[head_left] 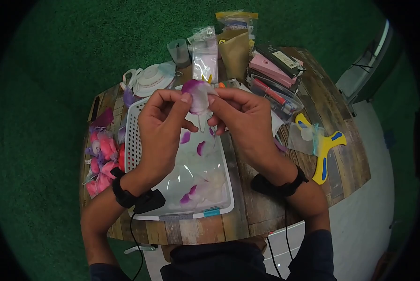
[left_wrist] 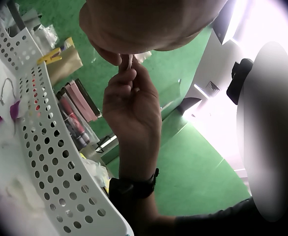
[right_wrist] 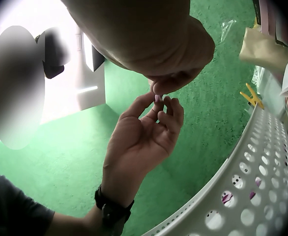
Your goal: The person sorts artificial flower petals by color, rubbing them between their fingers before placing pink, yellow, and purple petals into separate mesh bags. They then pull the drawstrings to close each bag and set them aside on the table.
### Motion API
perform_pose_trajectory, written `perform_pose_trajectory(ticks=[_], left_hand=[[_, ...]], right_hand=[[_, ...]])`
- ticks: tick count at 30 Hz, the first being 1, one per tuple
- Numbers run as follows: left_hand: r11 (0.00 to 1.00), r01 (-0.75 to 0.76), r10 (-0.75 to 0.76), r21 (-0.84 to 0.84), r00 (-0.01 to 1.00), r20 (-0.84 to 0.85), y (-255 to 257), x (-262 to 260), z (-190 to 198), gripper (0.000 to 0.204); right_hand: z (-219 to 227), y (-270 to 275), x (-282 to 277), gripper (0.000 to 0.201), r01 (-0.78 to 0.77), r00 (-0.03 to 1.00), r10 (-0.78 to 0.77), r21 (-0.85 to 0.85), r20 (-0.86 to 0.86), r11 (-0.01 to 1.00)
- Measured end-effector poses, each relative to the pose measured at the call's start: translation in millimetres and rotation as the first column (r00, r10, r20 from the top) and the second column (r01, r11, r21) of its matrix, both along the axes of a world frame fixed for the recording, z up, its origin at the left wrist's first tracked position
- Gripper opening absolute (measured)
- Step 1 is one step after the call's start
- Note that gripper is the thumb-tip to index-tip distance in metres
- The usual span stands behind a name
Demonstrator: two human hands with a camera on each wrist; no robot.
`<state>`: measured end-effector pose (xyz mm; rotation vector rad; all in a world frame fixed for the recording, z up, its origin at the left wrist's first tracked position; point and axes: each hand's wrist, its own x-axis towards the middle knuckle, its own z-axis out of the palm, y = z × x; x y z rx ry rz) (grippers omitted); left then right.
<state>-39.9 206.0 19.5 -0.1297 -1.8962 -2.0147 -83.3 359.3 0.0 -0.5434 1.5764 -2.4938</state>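
Note:
Both hands pinch a white petal with a purple edge (head_left: pixel 199 97), held up over the basket. My left hand (head_left: pixel 161 126) grips its left side between thumb and fingers, and my right hand (head_left: pixel 247 119) pinches the right side. From the left wrist, the petal is a thin pale edge by the right fingertips; my own hand hides most of it. Below sits a white perforated basket (head_left: pixel 231 187). Inside lie loose purple-and-white petals, one purple petal (head_left: pixel 201 148) near the middle and a cluster of pale petals (head_left: pixel 212 185) towards the front.
Pink and purple fabric pieces (head_left: pixel 108 149) are heaped left of the basket. A white ribbon roll (head_left: pixel 151 80), a clear cup (head_left: pixel 178 52) and a brown paper bag (head_left: pixel 235 52) stand behind. Pink boxes (head_left: pixel 272 69) and a yellow-and-blue three-armed toy (head_left: pixel 323 157) are at right.

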Motion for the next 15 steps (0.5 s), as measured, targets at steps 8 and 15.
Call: perform_pose_trajectory(ticks=[8,15], left_hand=[[1.0,0.025,-0.024,0.007,0.999,-0.04,3,-1,-2,0.019],[0.999,0.004,-0.001,0.049,0.998,-0.07,2,-6,-5,0.018]], right_hand=[[-5,-5,8,0.027,0.02,0.998,-0.014,-0.128,0.053,0.992],[5,-6,13,0.029,-0.022,0.998,0.032,-0.147,0.063,0.989]])
